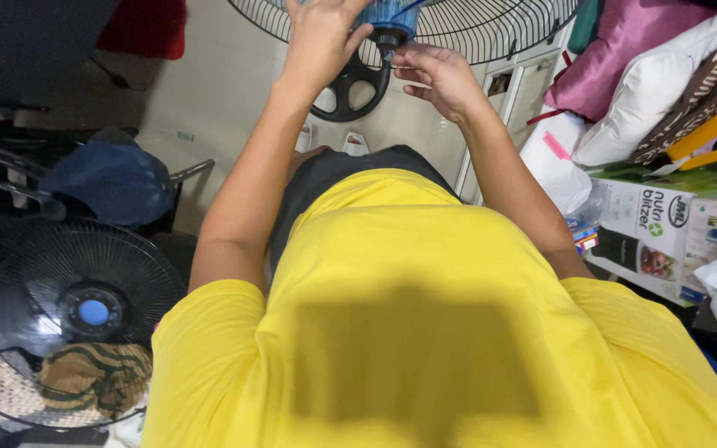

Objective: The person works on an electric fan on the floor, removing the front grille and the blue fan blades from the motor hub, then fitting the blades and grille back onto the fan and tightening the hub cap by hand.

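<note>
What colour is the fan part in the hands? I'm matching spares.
Translucent blue fan part, seen in the head view.

Both arms stretched forward and up, elbows slightly bent. Left hand (319, 37) curled in a grip, fingers closed. Right hand (440, 76) half-cupped, fingertips pinching.

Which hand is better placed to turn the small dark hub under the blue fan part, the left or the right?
Probably the right hand: its fingertips sit right beside the dark hub. The left hand is wrapped over the blue fan part, steadying it against the wire grille.
</note>
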